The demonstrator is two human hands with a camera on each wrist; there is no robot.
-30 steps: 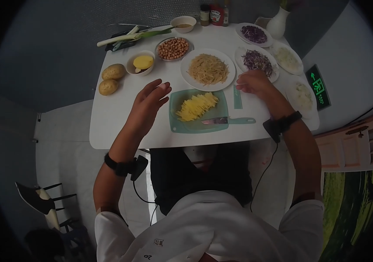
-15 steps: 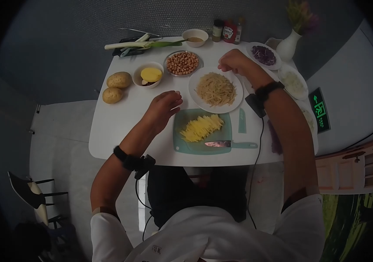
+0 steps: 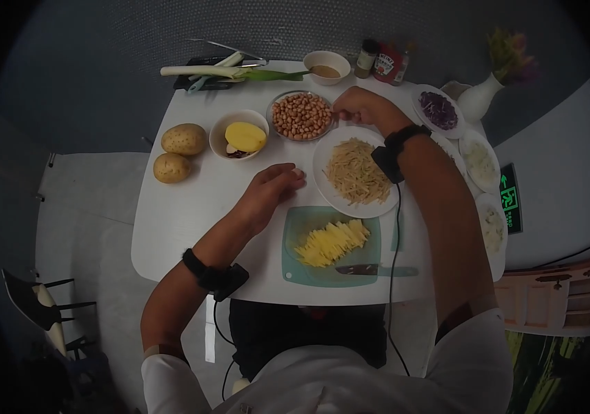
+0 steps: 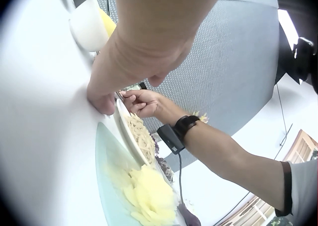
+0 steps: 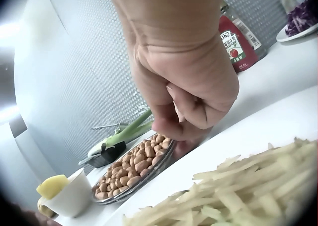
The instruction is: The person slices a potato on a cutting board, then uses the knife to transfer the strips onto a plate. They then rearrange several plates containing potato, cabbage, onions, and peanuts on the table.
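Observation:
My right hand (image 3: 356,107) pinches the right rim of a clear dish of peanuts (image 3: 301,116); in the right wrist view thumb and fingers meet at the edge of the dish (image 5: 130,186). Loosely curled and holding nothing, my left hand (image 3: 267,194) rests on the table left of a white plate (image 3: 321,185) of pale shredded strips (image 3: 358,171). In front of that plate lies a green cutting board (image 3: 295,228) with yellow potato strips (image 3: 333,243) and a knife (image 3: 371,270).
Two potatoes (image 3: 183,139) and a bowl (image 3: 238,153) with a peeled potato stand at the left. Behind are leeks (image 3: 205,71), a sauce bowl (image 3: 326,77) and a ketchup bottle (image 3: 390,65). Along the right stand plates of shredded purple cabbage (image 3: 438,110) and pale slices (image 3: 480,163), plus a vase (image 3: 478,101).
My right hand has gone from the plates at the right, across the shredded-strip plate, to the peanut dish and taken its rim. My left hand stays low by the board. The head view has shifted.

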